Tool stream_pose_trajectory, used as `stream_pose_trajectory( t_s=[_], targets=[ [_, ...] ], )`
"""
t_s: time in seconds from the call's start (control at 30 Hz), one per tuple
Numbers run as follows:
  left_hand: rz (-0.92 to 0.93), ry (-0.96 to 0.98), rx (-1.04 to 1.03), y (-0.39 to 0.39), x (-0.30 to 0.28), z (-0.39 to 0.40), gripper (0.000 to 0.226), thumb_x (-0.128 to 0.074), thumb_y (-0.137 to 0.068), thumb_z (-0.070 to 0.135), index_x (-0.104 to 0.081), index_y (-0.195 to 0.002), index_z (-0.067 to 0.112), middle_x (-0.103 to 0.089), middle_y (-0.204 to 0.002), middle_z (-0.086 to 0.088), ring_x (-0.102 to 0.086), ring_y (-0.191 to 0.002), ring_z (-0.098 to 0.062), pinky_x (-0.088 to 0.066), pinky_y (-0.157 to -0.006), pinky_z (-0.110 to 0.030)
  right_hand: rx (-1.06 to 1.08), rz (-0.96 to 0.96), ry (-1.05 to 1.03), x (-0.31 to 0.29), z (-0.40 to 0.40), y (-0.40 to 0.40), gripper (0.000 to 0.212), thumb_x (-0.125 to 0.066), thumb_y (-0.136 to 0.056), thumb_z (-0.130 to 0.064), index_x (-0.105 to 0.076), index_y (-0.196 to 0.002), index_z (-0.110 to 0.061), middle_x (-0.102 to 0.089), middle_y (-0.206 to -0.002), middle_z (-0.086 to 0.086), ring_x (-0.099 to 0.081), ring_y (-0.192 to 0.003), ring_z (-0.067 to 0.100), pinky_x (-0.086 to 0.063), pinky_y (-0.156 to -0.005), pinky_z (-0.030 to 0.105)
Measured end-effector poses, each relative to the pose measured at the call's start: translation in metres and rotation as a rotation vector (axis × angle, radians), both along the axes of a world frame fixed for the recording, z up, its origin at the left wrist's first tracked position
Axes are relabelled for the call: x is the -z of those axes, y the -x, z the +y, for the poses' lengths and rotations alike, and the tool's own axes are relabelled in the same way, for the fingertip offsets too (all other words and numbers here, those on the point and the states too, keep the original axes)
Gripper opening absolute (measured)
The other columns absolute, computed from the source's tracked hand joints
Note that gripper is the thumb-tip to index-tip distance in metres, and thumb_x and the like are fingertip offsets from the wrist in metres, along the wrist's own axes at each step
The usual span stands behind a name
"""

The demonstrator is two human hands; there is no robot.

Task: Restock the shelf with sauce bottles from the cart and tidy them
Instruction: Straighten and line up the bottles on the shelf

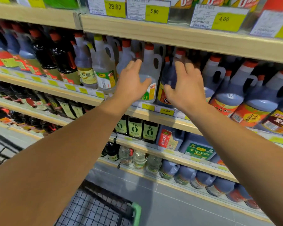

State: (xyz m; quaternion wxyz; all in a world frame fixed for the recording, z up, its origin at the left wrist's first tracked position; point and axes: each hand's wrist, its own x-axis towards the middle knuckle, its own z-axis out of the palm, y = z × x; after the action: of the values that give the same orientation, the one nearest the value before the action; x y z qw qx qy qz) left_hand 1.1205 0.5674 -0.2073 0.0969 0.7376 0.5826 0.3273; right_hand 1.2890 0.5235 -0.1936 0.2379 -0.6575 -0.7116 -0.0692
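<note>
Your left hand (131, 82) rests spread-fingered on the clear bottle (149, 70), your right hand (185, 85) likewise on the dark bottle (167, 77), both on the shelf (153, 113) above tags "7.80"(blurred) and "6.00" (166, 111).

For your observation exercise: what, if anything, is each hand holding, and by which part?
Neither closes a grip. The left hand lies open against the clear bottle's body; the right hand lies open on the dark bottle's shoulder.
</note>
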Motion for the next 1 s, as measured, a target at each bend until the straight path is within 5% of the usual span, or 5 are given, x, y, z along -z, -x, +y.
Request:
stream_pose_trajectory(
  t_s=[0.1,0.57,1.0],
  targets=[
    [-0.008,0.024,0.026,0.013,0.006,-0.041,0.071,-0.062,-0.090,0.033,-0.028,-0.149,0.010,-0.031,-0.154,-0.010,-0.029,-0.142,-0.025,-0.026,-0.115,-0.037,-0.071,0.020,0.055,0.007,-0.032,0.003,0.078,-0.061,-0.083,-0.036,-0.028,-0.149,-0.013,-0.029,-0.153,0.014,-0.027,-0.140,0.035,-0.025,-0.115,0.047],
    [0.278,0.197,-0.090,0.101,-0.035,-0.310,0.077,-0.056,-0.092,0.047,-0.018,-0.153,0.019,-0.019,-0.159,-0.006,-0.018,-0.146,-0.021,-0.021,-0.117,-0.037,-0.252,-0.089,0.278,-0.028,-0.241,0.072,0.079,-0.055,-0.088,-0.050,-0.019,-0.152,-0.019,-0.017,-0.159,0.006,-0.010,-0.147,0.032,-0.013,-0.119,0.048],
    [0.284,0.216,-0.148,0.274,-0.056,-0.446,0.077,-0.054,-0.090,0.053,-0.018,-0.152,0.026,-0.017,-0.160,-0.002,-0.017,-0.146,-0.022,-0.024,-0.115,-0.055,-0.251,-0.111,0.341,-0.073,-0.375,0.232,0.079,-0.051,-0.090,-0.052,-0.013,-0.153,-0.023,-0.009,-0.161,0.002,-0.003,-0.148,0.030,-0.009,-0.120,0.049]
  ],
)
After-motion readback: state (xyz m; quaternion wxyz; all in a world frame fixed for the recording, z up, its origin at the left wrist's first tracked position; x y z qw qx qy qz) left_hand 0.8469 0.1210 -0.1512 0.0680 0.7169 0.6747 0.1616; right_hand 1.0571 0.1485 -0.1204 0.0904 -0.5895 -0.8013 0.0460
